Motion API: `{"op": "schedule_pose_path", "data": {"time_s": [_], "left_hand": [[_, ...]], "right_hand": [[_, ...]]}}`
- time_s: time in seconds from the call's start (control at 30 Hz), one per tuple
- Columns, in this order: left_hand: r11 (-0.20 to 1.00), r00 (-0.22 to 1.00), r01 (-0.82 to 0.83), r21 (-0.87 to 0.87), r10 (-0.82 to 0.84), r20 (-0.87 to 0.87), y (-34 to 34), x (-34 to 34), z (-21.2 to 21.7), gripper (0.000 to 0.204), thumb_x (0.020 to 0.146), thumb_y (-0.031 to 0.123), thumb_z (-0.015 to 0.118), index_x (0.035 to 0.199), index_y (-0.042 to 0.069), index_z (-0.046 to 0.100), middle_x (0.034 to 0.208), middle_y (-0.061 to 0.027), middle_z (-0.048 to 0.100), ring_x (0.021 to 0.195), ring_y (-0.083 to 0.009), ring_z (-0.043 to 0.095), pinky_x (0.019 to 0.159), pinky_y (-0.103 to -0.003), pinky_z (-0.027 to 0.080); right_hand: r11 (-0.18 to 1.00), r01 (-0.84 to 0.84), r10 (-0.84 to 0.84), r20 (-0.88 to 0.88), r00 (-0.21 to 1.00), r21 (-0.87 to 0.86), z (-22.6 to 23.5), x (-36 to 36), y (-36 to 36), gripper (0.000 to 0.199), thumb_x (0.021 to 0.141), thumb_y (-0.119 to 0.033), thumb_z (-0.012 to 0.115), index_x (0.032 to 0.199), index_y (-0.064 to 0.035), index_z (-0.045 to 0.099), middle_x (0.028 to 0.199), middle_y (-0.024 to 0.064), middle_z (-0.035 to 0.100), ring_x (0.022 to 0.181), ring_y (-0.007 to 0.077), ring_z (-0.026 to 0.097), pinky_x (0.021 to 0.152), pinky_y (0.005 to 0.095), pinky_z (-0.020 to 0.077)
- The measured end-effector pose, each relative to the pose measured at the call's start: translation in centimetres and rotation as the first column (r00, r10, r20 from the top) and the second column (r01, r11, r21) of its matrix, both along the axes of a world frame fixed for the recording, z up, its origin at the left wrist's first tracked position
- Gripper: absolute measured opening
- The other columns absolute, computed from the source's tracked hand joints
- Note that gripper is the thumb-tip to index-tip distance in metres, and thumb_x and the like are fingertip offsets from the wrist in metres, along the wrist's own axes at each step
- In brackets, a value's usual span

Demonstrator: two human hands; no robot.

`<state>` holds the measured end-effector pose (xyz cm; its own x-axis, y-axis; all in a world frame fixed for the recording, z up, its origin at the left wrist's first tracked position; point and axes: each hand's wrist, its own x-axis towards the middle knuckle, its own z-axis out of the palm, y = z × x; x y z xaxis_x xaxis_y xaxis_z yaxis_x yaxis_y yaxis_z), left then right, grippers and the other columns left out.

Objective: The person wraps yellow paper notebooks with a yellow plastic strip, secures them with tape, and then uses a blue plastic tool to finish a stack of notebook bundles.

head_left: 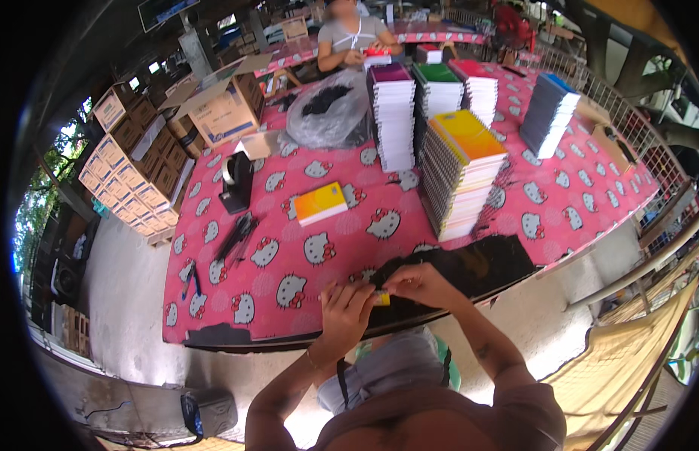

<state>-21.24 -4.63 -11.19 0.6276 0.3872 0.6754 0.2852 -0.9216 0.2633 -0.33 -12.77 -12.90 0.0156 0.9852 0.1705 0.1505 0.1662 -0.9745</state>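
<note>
Use the tall stack of yellow notebooks on the pink bench as the reference. The small yellow item is nearer the person than the stack and to its left. The left hand grasps the item from the left, partly covering it; its long axis cannot be determined. The right hand is just beside the item's upper right, fingertips drawn together; their grip on it cannot be confirmed. Neither hand is clearly nearer. A yellow notepad lies left of the stack.

Pink patterned table, pale concrete floor, sunlit greenery at left, wire railing at right
</note>
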Motion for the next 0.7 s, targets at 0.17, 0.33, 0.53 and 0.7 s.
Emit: {"op": "schedule_pose_path", "data": {"time_s": [0.17, 0.33, 0.53, 0.7], "left_hand": [[0.998, 0.997, 0.049, -0.043, -0.051, -0.050, -0.2, 0.2, 0.8, 0.020, 0.085, 0.015, 0.071, 0.102, 0.008, 0.065, 0.095, -0.0052, 0.067, 0.085, -0.0261, 0.063, 0.080, -0.040, 0.042], [0.986, 0.950, 0.097, -0.139, -0.133, -0.281, -0.2, 0.3, 2.5, 0.019, 0.084, 0.013, 0.071, 0.101, 0.007, 0.065, 0.091, -0.0074, 0.067, 0.080, -0.0277, 0.063, 0.072, -0.041, 0.047], [0.941, 0.966, 0.207, 0.269, -0.240, 0.093, 2.8, 6.8, 17.0, 0.020, 0.082, 0.001, 0.067, 0.102, 0.004, 0.067, 0.094, -0.0114, 0.067, 0.086, -0.0320, 0.064, 0.077, -0.040, 0.053], [0.803, 0.729, 0.558, 0.207, -0.594, 0.341, 7.2, 22.0, 17.4, 0.022, 0.082, -0.007, 0.060, 0.102, -0.001, 0.064, 0.108, -0.0184, 0.067, 0.102, -0.0367, 0.065, 0.087, -0.040, 0.053]], "right_hand": [[0.998, 0.003, -0.004, 0.011, 1.000, 0.066, -0.5, -0.1, -0.3, 0.010, 0.082, 0.001, 0.070, 0.091, 0.0009, 0.066, 0.088, 0.0065, 0.067, 0.082, 0.0114, 0.067, 0.070, 0.0247, 0.0535], [0.952, 0.216, -0.271, 0.269, 0.924, 0.217, 1.4, -1.6, -1.0, 0.016, 0.076, 0.000, 0.072, 0.088, -0.0005, 0.062, 0.089, 0.0104, 0.064, 0.075, 0.0185, 0.067, 0.064, 0.0272, 0.0527], [0.321, 0.662, -0.916, 0.045, 0.399, 0.677, 11.3, 4.4, -4.6, 0.050, 0.079, -0.015, 0.074, 0.124, -0.0021, 0.057, 0.132, 0.0194, 0.052, 0.126, 0.0343, 0.048, 0.104, 0.0441, 0.0381], [0.699, 0.599, -0.672, 0.071, 0.737, 0.391, 13.4, 17.6, -1.7, 0.074, 0.085, -0.024, 0.076, 0.143, 0.0063, 0.042, 0.143, 0.0214, 0.047, 0.131, 0.0287, 0.046, 0.109, 0.0389, 0.0359]]}}
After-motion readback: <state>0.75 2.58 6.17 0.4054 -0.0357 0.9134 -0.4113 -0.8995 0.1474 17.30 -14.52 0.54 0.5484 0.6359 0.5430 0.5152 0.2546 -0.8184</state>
